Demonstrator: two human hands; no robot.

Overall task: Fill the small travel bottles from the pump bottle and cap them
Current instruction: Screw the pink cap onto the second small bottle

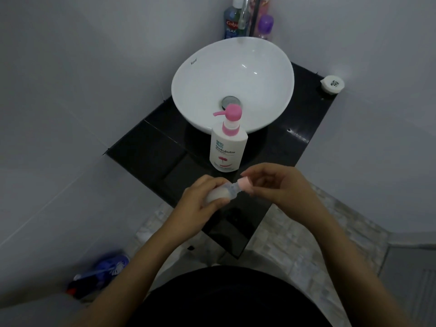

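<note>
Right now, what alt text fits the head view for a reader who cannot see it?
The left hand holds a small travel bottle of white liquid on its side while the right hand grips its pink cap. Behind them a pink-topped pump bottle stands on the black counter before a white basin.
</note>
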